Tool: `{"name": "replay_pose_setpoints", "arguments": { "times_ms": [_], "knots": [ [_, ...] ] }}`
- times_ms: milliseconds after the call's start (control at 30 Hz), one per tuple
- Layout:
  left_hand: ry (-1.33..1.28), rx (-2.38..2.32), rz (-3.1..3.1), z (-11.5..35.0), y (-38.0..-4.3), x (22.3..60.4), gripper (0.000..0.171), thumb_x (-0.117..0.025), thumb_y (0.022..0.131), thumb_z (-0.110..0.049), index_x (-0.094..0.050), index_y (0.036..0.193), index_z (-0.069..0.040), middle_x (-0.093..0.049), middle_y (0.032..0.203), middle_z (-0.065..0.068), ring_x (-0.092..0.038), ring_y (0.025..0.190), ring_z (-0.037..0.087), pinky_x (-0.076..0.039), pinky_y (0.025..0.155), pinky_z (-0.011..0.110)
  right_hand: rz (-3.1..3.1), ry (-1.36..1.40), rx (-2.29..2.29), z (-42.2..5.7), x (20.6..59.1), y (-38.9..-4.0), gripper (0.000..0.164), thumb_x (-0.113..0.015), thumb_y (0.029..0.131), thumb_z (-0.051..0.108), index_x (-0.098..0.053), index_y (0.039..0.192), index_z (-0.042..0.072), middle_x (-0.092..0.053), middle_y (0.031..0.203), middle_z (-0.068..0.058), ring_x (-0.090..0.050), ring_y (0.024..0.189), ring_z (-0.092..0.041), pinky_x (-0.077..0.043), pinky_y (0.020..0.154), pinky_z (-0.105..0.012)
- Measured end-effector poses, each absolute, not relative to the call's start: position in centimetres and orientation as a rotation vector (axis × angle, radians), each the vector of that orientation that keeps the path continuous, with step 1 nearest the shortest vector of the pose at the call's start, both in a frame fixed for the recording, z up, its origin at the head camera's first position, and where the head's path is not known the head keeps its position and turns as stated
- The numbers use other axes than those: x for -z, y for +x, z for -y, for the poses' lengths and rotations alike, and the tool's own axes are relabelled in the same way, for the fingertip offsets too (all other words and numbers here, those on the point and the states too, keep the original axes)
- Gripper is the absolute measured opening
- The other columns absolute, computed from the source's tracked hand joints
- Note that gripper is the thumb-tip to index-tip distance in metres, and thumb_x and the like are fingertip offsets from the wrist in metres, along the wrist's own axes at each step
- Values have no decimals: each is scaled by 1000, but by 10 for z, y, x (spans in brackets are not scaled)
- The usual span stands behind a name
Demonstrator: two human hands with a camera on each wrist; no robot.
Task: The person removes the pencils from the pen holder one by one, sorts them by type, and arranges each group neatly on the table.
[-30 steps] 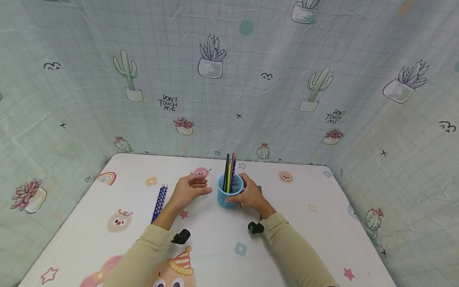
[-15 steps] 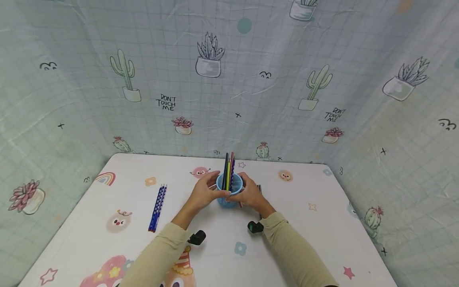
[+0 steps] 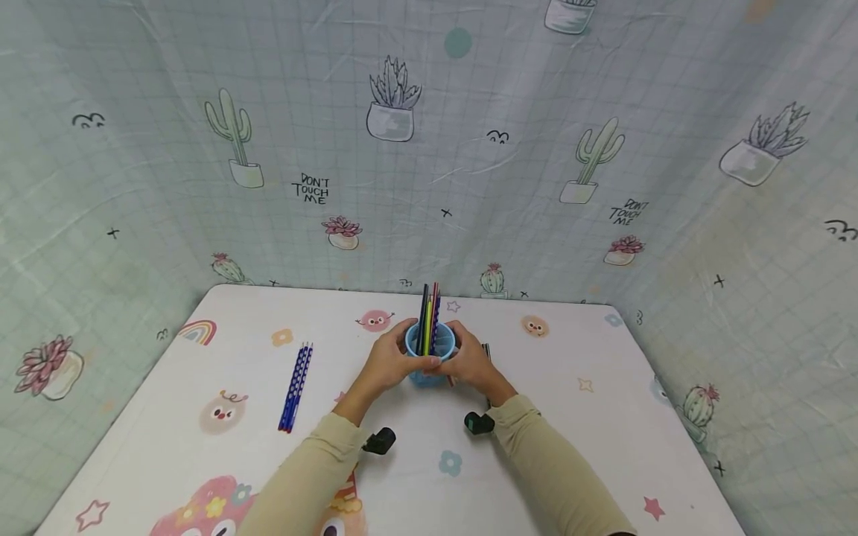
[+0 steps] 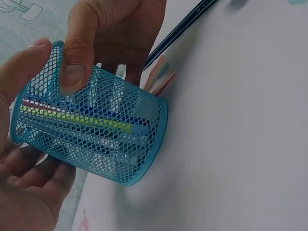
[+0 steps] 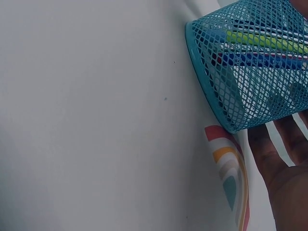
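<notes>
A light blue mesh pencil cup (image 4: 96,130) stands at the middle of the table, upright in the head view. My left hand (image 3: 390,362) grips it from the left, thumb along the near side and fingers around the back. From the right, my right hand (image 3: 471,363) holds it, thumb also in front; the two thumbs meet near the rim. Inside the cup are several pens and pencils (image 3: 428,320), among them dark, lime-green, red and blue dotted ones. They lean towards its left side.
Several blue dotted pencils (image 3: 295,388) lie left on the white patterned table (image 3: 556,447). Dark pencils (image 4: 180,29) lie right of the cup, partly hidden by my right hand. A flat striped colourful piece (image 5: 226,159) lies beside the cup's base. Patterned cloth (image 3: 442,171) walls surround the table.
My left hand has moved right from beside the cup and now grips it. My right hand has kept its hold, and the cup has stayed about in place.
</notes>
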State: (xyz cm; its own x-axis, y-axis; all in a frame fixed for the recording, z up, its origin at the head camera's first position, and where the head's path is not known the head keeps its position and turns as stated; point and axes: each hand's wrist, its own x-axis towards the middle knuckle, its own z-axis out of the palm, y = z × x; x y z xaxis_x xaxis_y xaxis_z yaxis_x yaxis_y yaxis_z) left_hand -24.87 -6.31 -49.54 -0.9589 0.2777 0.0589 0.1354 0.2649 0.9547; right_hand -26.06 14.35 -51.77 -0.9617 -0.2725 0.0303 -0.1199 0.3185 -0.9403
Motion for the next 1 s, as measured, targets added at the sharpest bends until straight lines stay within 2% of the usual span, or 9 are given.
{"name": "replay_pose_setpoints", "arguments": {
  "times_ms": [167,467,700,800,900,1000],
  "knots": [
    [375,-1806,-2375,63,-248,498,86,-90,82,-32,-48,156,-19,-59,152,8,-62,134,26,-49,116,48,-2433,-360,1722,-143,517,-260,78,-94,77,15,-50,141,13,-60,138,-10,-61,123,-27,-55,108,-45],
    [341,-1810,-2371,63,-248,498,86,-91,82,-31,-48,156,-20,-58,153,6,-61,135,26,-49,117,48,-2431,-406,1646,-144,508,-261,83,-94,77,16,-48,145,12,-60,142,-10,-60,128,-29,-52,113,-52],
    [321,-1815,-2367,65,-250,501,87,-91,82,-32,-48,156,-22,-58,153,5,-61,134,25,-49,116,47,-2404,-421,1513,-147,497,-268,88,-93,76,15,-46,151,16,-60,145,-9,-58,132,-31,-47,116,-56],
    [334,-1805,-2368,65,-250,502,86,-91,82,-32,-48,156,-22,-60,150,6,-63,130,25,-51,115,47,-2344,-443,1492,-152,488,-271,94,-91,77,11,-41,156,17,-54,151,-11,-52,140,-35,-45,118,-59],
    [342,-1786,-2381,65,-250,500,85,-91,81,-33,-49,155,-25,-62,147,5,-65,127,24,-52,113,47,-2284,-486,1453,-160,476,-275,102,-89,79,11,-32,162,18,-42,163,-14,-40,151,-41,-41,120,-63],
    [348,-1782,-2377,65,-250,499,86,-91,80,-36,-49,155,-25,-64,144,5,-66,123,24,-54,111,47,-2233,-529,1440,-167,463,-281,101,-83,86,10,-22,166,16,-32,169,-17,-31,156,-44,-35,122,-66]
  ]
}}
